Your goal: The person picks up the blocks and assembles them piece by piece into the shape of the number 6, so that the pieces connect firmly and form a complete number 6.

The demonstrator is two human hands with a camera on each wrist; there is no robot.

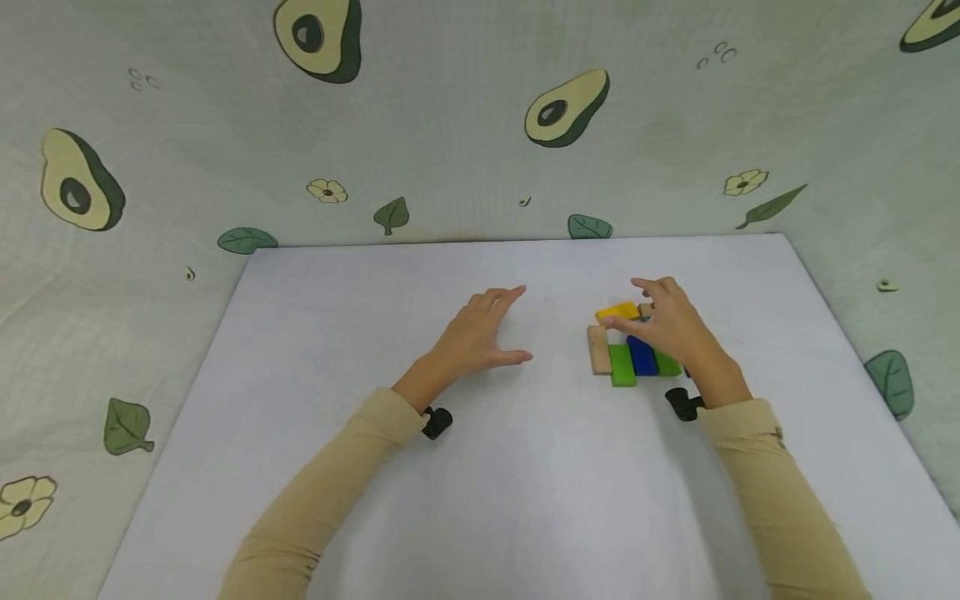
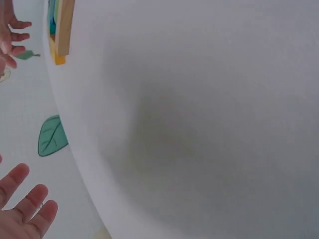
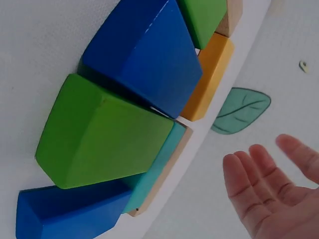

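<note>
A cluster of painted wooden blocks lies on the right half of the table. It includes a plain wood block (image 1: 599,350), a green block (image 1: 622,365), a blue block (image 1: 642,357) and a yellow block (image 1: 617,313). Over the cluster hovers my right hand (image 1: 671,325), thumb and fingers spread apart, gripping nothing; it hides part of the blocks. The right wrist view shows a second green block (image 3: 104,134), another blue block (image 3: 75,209) and a teal strip (image 3: 154,172). To the left, my left hand (image 1: 476,337) hangs above bare tabletop with spread fingers, holding nothing.
The white table (image 1: 300,333) has its back edge against a hanging cloth (image 1: 450,125) printed with avocados and leaves. A small black device sits at each wrist. White surface lies between the left hand and the blocks.
</note>
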